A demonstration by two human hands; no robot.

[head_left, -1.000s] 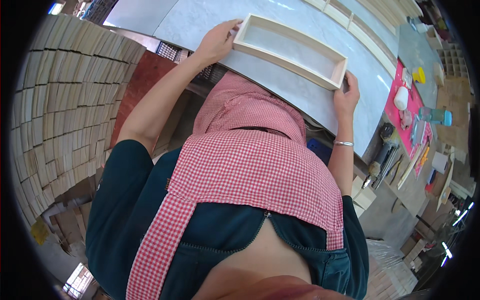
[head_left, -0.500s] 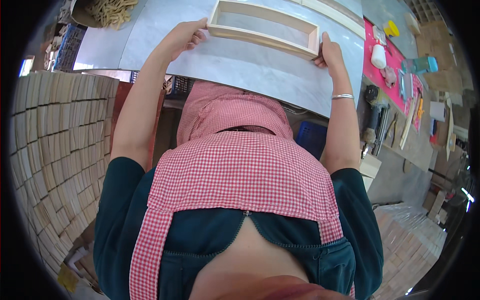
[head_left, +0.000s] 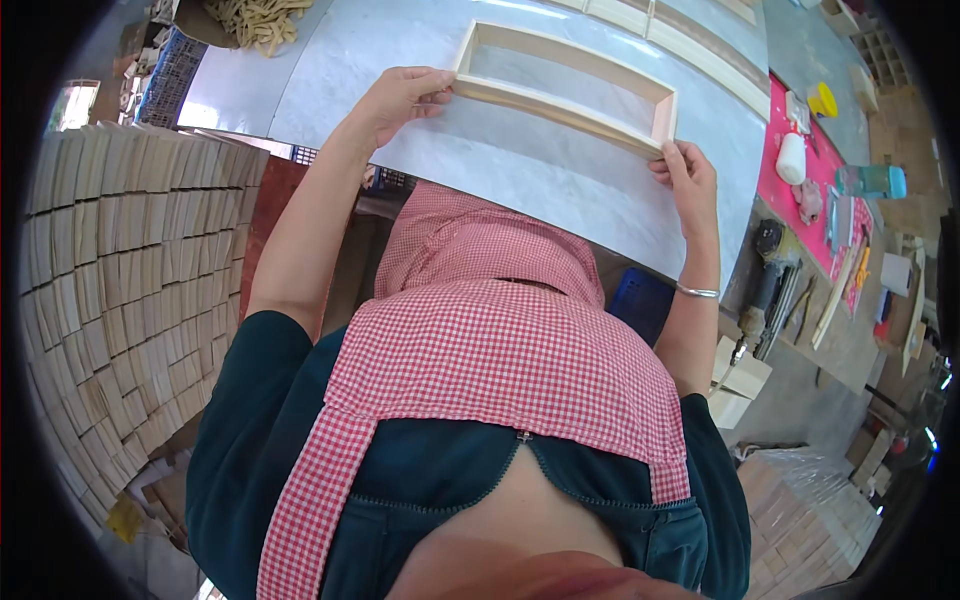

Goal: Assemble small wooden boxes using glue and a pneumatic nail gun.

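A long, narrow rectangular frame of pale wood [head_left: 560, 112] lies at or just above the pale marbled tabletop [head_left: 470, 155]; I cannot tell if it touches. It runs at a slant, its right end nearer to me. My left hand [head_left: 404, 102] pinches its near left corner between thumb and fingers. At the near right corner, my right hand [head_left: 690, 185] has its thumb on top and the other fingers curled beneath. Through the frame's opening the tabletop shows.
More pale wooden frames [head_left: 690, 65] lie along the table's far side. Left are a container of wooden sticks [head_left: 262, 22], a blue crate [head_left: 172, 75] and tall stacks of wooden slats [head_left: 130, 260]. A side bench holds a white bottle [head_left: 791, 158], a teal bottle [head_left: 870, 181] and a yellow cup [head_left: 821, 98].
The whole view has shifted, so the table and frame sit further right and lower. My right hand has turned, its thumb now over the frame's corner. Both hands still hold the frame.
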